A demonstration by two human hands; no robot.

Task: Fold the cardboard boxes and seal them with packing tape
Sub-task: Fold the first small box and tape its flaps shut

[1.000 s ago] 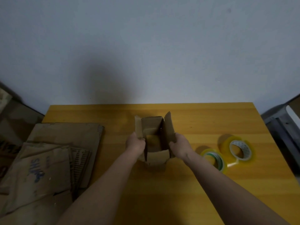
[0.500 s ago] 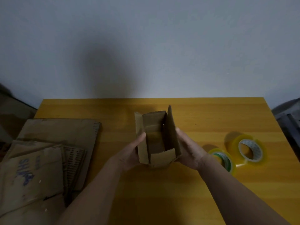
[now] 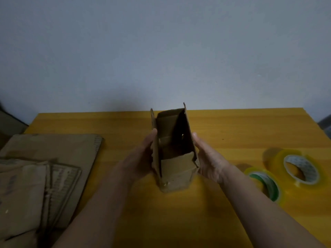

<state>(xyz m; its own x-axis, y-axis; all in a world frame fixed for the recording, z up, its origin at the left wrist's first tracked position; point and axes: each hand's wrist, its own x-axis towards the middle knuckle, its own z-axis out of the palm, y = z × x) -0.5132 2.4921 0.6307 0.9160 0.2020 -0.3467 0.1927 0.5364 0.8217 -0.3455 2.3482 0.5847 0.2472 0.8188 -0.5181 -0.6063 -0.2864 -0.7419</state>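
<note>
Flattened cardboard stack (image 3: 41, 169) lies at table's left edge. Yellow wooden table (image 3: 232, 126) bears all items. Left hand (image 3: 138, 158), fingers straight, presses left wall of small open box (image 3: 174, 158) at table centre. Right hand (image 3: 209, 161), fingers straight, presses right wall. Top flaps upright. Green-core tape roll (image 3: 263, 183) and white-core tape roll (image 3: 297, 169) stand right, just beside each other.

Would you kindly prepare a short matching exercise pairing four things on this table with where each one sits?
Things:
1. open cardboard box
2. flattened cardboard stack
3. green-cored tape roll
4. white-cored tape roll

Places:
A. far right of the table
B. left side of the table
C. between the left hand and right hand
D. just right of the right forearm

Pairs: 1-C, 2-B, 3-D, 4-A
</note>
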